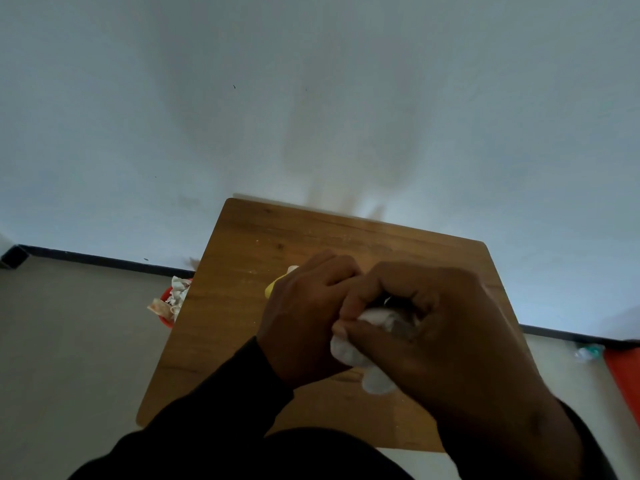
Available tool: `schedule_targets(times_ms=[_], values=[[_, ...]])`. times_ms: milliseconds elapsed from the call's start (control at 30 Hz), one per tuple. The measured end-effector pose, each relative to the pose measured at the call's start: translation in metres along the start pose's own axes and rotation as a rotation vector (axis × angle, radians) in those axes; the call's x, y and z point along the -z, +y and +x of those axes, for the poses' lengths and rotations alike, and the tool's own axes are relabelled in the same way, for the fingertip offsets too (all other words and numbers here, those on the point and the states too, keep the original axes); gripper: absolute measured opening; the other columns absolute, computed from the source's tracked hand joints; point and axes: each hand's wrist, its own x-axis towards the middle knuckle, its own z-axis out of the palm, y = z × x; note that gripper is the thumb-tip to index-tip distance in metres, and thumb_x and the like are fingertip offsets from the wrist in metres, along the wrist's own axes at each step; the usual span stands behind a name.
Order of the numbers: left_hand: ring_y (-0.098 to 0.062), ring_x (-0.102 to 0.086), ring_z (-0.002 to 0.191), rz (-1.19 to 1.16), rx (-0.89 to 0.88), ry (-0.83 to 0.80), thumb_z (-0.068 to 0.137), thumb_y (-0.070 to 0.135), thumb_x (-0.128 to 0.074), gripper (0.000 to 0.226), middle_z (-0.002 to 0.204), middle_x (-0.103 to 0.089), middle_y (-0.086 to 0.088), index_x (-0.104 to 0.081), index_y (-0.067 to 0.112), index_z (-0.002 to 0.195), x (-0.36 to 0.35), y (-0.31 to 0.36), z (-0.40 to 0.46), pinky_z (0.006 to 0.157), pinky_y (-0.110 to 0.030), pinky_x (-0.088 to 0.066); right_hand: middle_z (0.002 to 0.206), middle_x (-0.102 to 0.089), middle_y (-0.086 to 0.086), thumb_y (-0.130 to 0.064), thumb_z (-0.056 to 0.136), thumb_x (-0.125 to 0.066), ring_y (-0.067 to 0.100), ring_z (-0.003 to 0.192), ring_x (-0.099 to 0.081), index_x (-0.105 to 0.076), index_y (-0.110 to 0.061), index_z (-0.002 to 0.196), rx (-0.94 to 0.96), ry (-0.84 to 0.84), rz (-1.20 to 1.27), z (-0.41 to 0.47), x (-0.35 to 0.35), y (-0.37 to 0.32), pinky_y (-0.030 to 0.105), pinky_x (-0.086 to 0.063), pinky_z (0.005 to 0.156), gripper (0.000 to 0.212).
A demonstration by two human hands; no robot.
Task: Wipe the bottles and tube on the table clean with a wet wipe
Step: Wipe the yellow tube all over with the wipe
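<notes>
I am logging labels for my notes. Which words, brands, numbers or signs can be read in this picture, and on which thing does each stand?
None can be read.
Yellow item behind the left hand: mostly hidden, no print shows.
White wipe in the right hand: blank.
Paper scraps in the red bin: too blurred.

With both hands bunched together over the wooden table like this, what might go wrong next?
The right hand hides most of the white wet wipe, so missed spots would go unseen. The yellow item behind the left hand is barely visible; a slack grip could drop it onto the table.
</notes>
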Motion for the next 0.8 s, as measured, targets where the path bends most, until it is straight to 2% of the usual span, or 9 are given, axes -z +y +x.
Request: schedule_targets(times_ms=[67,133,233,367,467,567,667,700,800], values=[[-0.020,-0.059,0.072,0.084,-0.004,-0.009,0.078,0.025,-0.074,0.016,0.079,-0.065,-0.003,-0.070,0.011,0.074,0.000,-0.001,0.000,0.057,-0.040,-0.048,0.075,-0.071,-0.024,-0.029,0.071,-0.084,-0.003,0.074,-0.069,-0.072,-0.031,0.072,-0.050,0.084,0.029,0.003,0.002,0.008,0.009,-0.048,0.062,0.012],[-0.017,-0.059,0.076,0.099,0.006,-0.034,0.077,0.030,-0.078,0.018,0.083,-0.067,-0.001,-0.071,0.014,0.079,0.000,-0.003,0.000,0.060,-0.038,-0.049,0.072,-0.070,-0.021,-0.029,0.069,-0.083,0.000,0.071,-0.068,-0.072,-0.029,0.069,-0.105,0.145,0.016,0.008,0.007,0.022,0.011,-0.048,0.060,0.011],[-0.012,-0.062,0.083,-0.011,0.054,-0.059,0.079,0.037,-0.077,0.024,0.092,-0.069,0.000,-0.070,0.021,0.095,0.002,-0.008,0.000,0.065,-0.036,-0.051,0.071,-0.070,-0.019,-0.022,0.072,-0.083,0.001,0.071,-0.068,-0.071,-0.028,0.070,-0.159,0.151,-0.019,0.013,0.017,0.040,0.011,-0.047,0.058,0.013],[-0.015,-0.065,0.073,-0.169,0.104,-0.050,0.080,0.022,-0.078,0.016,0.085,-0.069,-0.002,-0.072,0.008,0.085,0.003,-0.009,0.006,0.061,-0.038,-0.051,0.077,-0.076,-0.005,-0.010,0.074,-0.084,0.014,0.072,-0.073,-0.075,-0.013,0.079,-0.036,0.223,0.315,0.018,0.018,0.040,0.024,-0.059,0.064,0.011],[-0.021,-0.067,0.071,-0.392,0.205,-0.054,0.082,0.014,-0.072,0.012,0.082,-0.071,-0.005,-0.071,0.004,0.088,0.001,-0.005,0.008,0.059,-0.042,-0.052,0.083,-0.077,-0.002,-0.004,0.078,-0.083,0.017,0.080,-0.074,-0.077,-0.010,0.086,0.016,0.204,0.309,0.024,0.007,0.040,0.030,-0.061,0.069,0.011],[-0.026,-0.069,0.069,-0.632,0.422,-0.055,0.079,0.006,-0.073,0.012,0.080,-0.071,-0.013,-0.071,0.001,0.089,0.002,-0.004,0.009,0.058,-0.046,-0.055,0.085,-0.077,-0.005,-0.006,0.080,-0.081,0.015,0.081,-0.073,-0.077,-0.011,0.087,0.005,0.268,0.276,0.026,-0.002,0.047,0.025,-0.059,0.070,0.010],[-0.025,-0.071,0.068,-0.817,0.591,-0.074,0.075,0.014,-0.072,0.019,0.079,-0.071,-0.016,-0.070,0.001,0.088,0.002,-0.003,0.012,0.061,-0.033,-0.059,0.084,-0.076,-0.008,-0.005,0.080,-0.080,0.011,0.081,-0.073,-0.076,-0.014,0.086,-0.006,0.324,0.298,0.026,-0.007,0.049,0.017,-0.056,0.071,0.011],[-0.027,-0.069,0.068,-0.888,0.636,-0.077,0.074,0.015,-0.072,0.020,0.078,-0.071,-0.016,-0.070,0.002,0.089,0.001,-0.001,0.014,0.062,-0.033,-0.058,0.084,-0.076,-0.009,-0.002,0.081,-0.080,0.010,0.081,-0.073,-0.076,-0.015,0.086,-0.011,0.340,0.299,0.026,-0.009,0.049,0.016,-0.056,0.071,0.015],[-0.034,-0.062,0.067,-1.102,0.751,-0.078,0.076,0.003,-0.069,0.012,0.077,-0.064,-0.019,-0.069,0.005,0.088,0.000,0.000,0.018,0.064,-0.039,-0.055,0.085,-0.075,-0.009,0.003,0.080,-0.079,0.007,0.080,-0.072,-0.075,-0.013,0.086,-0.034,0.420,0.281,0.028,-0.013,0.051,0.013,-0.054,0.070,0.017]])
